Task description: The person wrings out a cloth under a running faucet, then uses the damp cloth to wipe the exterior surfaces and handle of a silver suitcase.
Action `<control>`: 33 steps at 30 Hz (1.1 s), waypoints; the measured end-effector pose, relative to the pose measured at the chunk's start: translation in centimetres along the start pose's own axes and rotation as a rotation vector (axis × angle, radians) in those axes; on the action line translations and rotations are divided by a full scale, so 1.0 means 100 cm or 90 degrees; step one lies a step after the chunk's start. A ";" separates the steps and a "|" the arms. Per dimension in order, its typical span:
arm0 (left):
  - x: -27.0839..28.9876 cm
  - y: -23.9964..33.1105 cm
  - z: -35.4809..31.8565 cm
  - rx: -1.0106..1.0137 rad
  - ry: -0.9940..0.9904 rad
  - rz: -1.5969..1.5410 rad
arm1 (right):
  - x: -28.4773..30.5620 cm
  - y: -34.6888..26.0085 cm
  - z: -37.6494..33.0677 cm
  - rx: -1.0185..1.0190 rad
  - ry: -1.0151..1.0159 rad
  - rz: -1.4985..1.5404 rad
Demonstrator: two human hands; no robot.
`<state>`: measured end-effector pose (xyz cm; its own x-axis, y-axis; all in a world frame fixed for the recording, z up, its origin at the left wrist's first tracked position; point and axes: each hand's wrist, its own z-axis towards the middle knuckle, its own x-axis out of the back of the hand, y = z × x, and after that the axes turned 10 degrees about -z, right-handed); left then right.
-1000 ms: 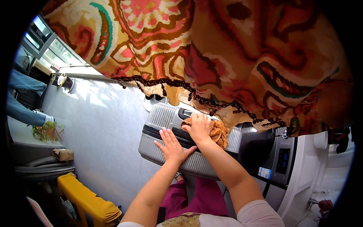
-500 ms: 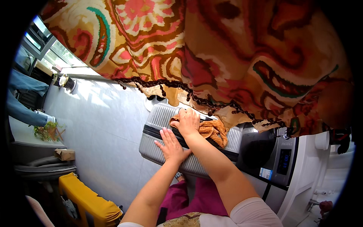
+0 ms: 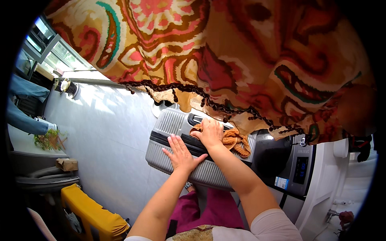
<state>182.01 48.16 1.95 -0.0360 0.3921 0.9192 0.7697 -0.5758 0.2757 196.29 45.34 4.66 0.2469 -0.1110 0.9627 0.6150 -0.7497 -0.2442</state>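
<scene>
1. Orange knitted cloth [image 3: 235, 141], bunched in a loose heap, lies on top of the silver-grey ribbed hard-shell suitcase [image 3: 177, 124], toward the case's right end, just below the fringe of the patterned red-and-tan hanging fabric [image 3: 241, 52].
2. The suitcase lies flat in front of me, its long axis running from upper left to lower right, with a dark band along its length.
3. My right hand [image 3: 210, 132] rests palm-down on the left part of the cloth, fingers curled loosely over it; whether they actually pinch it I cannot tell.
4. My left hand [image 3: 181, 152] is spread flat and open on the dark band, holding nothing, just left of and nearer to me than the right.
5. So the cloth sits under and to the right of my right hand, the nearer hand; the left touches only the case.
6. A dark washing machine [image 3: 289, 160] stands just beyond the case's right end.
</scene>
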 end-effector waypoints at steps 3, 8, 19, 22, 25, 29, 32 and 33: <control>-0.002 0.001 0.004 -0.003 0.013 0.000 | -0.017 -0.011 0.011 0.002 0.040 0.024; 0.004 -0.002 0.003 0.014 -0.002 0.013 | 0.005 -0.010 -0.011 0.104 0.115 0.250; 0.008 -0.001 0.001 0.026 -0.013 -0.056 | -0.016 0.036 -0.061 0.261 0.242 -0.043; -0.001 -0.002 0.003 -0.002 0.064 0.038 | -0.020 -0.005 -0.037 0.236 0.218 -0.014; -0.041 -0.012 0.010 -0.074 0.297 0.210 | -0.045 -0.036 -0.010 0.168 0.133 -0.024; 0.010 -0.003 0.003 0.038 -0.050 -0.031 | -0.033 0.001 -0.033 0.121 0.099 0.006; 0.007 -0.008 0.001 0.015 -0.017 -0.009 | -0.022 0.018 -0.048 0.106 0.095 0.016; 0.007 -0.007 0.001 0.013 -0.027 0.004 | -0.018 0.011 -0.047 0.076 0.074 0.024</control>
<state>181.52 48.84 2.37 -0.0047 0.4182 0.9084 0.7825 -0.5640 0.2637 192.98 41.67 3.18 0.1885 -0.2174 0.9577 0.6935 -0.6611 -0.2866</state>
